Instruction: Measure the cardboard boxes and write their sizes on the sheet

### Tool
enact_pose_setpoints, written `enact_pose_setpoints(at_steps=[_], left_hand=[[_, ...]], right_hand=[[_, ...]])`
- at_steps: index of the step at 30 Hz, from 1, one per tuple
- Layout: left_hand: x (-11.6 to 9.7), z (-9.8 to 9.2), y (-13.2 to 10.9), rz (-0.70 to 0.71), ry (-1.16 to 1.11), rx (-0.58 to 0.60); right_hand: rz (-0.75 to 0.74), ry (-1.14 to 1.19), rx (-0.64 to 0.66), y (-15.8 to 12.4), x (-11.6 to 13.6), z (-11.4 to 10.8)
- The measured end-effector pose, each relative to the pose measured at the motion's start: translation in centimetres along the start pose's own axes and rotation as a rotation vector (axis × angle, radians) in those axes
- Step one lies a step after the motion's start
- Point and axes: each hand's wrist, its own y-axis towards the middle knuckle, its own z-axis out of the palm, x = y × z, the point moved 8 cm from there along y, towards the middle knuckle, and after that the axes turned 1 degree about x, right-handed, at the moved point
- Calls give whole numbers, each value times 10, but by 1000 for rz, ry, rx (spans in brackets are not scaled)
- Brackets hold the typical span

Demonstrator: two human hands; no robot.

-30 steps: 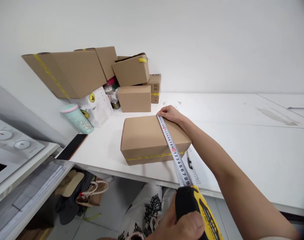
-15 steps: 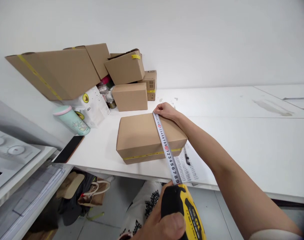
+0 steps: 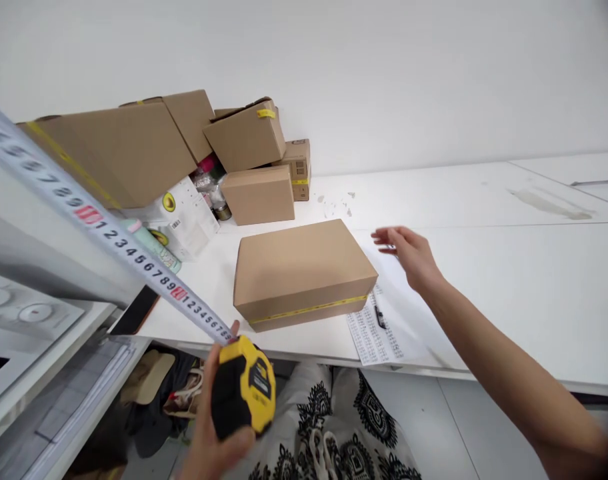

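Note:
My left hand [image 3: 217,427] is wrapped round a yellow and black tape measure [image 3: 244,383] in front of the table's edge. Its blade stays pulled out, slanting up and left past the stacked boxes, with the free end outside the view. A closed cardboard box [image 3: 304,270] with yellow tape along its side lies flat on the table, touched by neither hand. To the right of that box, my right hand [image 3: 408,255] hovers with fingers stretched apart and nothing in them. Beneath it lie a printed sheet [image 3: 374,337] and a black pen [image 3: 380,317].
Several cardboard boxes [image 3: 259,197] are piled at the back left against the wall. Near them are a white box with avocado pictures [image 3: 187,220], a mint tumbler [image 3: 157,247] and a dark phone [image 3: 137,310]. Bags and a cap [image 3: 149,377] sit below the table's left end.
My right hand has let go of the blade's end and moved right, off the box. My left hand has carried the tape measure left, and the blade now points up and left.

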Motion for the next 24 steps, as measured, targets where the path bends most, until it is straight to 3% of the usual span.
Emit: enact_pose_setpoints(at_steps=[4, 7, 9, 13, 17, 21, 24], left_hand=[[-19, -34, -3, 249, 14, -199], [-36, -38, -2, 346, -45, -190], [-57, -35, -5, 433, -89, -166], [-113, -17, -13, 616, -150, -99], [-157, 7, -6, 733, -136, -44], [-177, 20, 2, 728, -94, -41], [-171, 28, -5, 708, -91, -27]], right_hand=[[105, -76, 272, -51, -33, 9], [28, -126, 459, -73, -14, 25], [-66, -192, 437, -74, 12, 26], [-252, -334, 263, -56, 58, 24], [-234, -370, 230, -18, 52, 42], [-90, -351, 217, 27, 29, 59], [-33, -391, 217, 49, 27, 71]])
